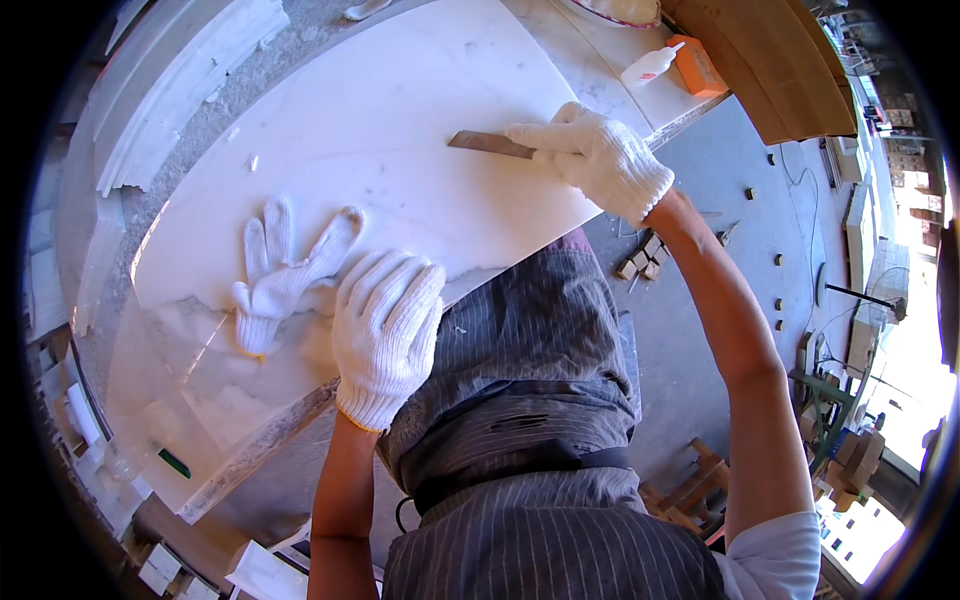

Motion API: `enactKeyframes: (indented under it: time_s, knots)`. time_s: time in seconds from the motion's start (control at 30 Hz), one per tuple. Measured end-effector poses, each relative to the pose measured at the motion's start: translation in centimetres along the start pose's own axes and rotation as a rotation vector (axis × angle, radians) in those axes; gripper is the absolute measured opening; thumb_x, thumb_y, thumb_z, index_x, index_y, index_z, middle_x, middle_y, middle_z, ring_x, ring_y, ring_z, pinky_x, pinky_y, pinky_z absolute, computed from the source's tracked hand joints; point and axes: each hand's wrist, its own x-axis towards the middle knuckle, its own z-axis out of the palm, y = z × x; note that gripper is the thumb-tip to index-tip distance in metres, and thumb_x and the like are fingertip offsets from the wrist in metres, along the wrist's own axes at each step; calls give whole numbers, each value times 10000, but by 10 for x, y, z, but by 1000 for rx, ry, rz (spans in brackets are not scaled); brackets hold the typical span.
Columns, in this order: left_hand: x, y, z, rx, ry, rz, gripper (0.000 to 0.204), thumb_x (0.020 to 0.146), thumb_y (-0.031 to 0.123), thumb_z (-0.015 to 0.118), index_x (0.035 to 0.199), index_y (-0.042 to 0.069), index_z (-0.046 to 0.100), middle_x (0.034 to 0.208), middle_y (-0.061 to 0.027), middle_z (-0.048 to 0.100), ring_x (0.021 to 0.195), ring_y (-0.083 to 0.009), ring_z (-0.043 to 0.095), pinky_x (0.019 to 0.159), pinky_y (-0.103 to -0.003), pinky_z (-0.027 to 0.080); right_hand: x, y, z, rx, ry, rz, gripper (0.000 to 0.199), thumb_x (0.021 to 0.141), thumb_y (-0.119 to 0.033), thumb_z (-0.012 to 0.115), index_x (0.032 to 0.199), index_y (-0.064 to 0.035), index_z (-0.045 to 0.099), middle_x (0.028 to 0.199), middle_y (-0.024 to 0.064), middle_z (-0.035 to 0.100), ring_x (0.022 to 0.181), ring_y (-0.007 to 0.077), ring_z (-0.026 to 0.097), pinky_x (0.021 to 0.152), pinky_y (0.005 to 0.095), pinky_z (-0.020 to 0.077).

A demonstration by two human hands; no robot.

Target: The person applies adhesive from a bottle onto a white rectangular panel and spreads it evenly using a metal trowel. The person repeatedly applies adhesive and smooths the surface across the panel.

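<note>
My right hand (605,160), in a white knit glove, is closed round a flat grey metal blade (490,143) with a slanted end. Its index finger stretches along the blade, which lies low over the white marble slab (400,120). At the slab's near edge rests my left hand (388,325), gloved too, its fingers close together and gently bent, with nothing visible in them. Beside it, on the slab, lies a loose white knit glove (285,270) with its fingers spread.
A white squeeze bottle (650,64) and an orange box (697,66) stand at the far right, near brown cardboard (765,70). Small white chips (253,162) lie on the slab. Stacked stone pieces (180,90) line the left. Small blocks (640,262) lie on the floor.
</note>
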Motion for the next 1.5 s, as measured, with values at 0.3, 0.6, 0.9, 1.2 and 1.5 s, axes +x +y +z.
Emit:
enactKeyframes:
  time_s: [0.3, 0.6, 0.9, 1.2, 1.5]
  knots:
    - [2, 1, 3, 14, 1, 17, 340, 834, 77, 729, 1172, 73, 694, 1147, -86, 673, 1123, -296, 625, 1026, -471, 487, 0, 4, -3, -33, 25, -81, 359, 961, -90, 576, 1282, -176, 710, 989, 148, 640, 873, 285, 634, 822, 370, 511]
    - [-1, 0, 4, 20, -9, 19, 354, 831, 77, 726, 1183, 67, 691, 1157, -91, 670, 1128, -303, 624, 1029, -475, 485, 0, 11, -1, -11, 36, -109, 343, 977, -101, 561, 1283, -161, 705, 1002, 142, 645, 903, 284, 631, 841, 375, 508]
    - [0, 0, 3, 34, -19, 27, 348, 834, 79, 725, 1180, 63, 689, 1160, -95, 668, 1126, -303, 625, 1021, -477, 489, 5, 8, -6, -72, 23, -107, 324, 984, -135, 560, 1268, -163, 714, 1015, 164, 646, 912, 280, 636, 820, 382, 515]
    - [1, 1, 4, 45, -8, 38, 337, 841, 80, 724, 1175, 61, 688, 1150, -96, 666, 1121, -303, 626, 1016, -474, 492, 2, 15, -1, -26, 51, -93, 371, 932, -85, 615, 1282, -165, 708, 960, 161, 646, 838, 277, 633, 780, 364, 521]
    - [2, 4, 3, 21, -11, 11, 296, 850, 55, 720, 1145, 46, 696, 1144, -122, 681, 1113, -343, 628, 1003, -482, 493, -20, 3, 6, -37, 26, -197, 367, 936, -58, 631, 1292, -121, 691, 965, 136, 630, 814, 253, 609, 757, 360, 521]
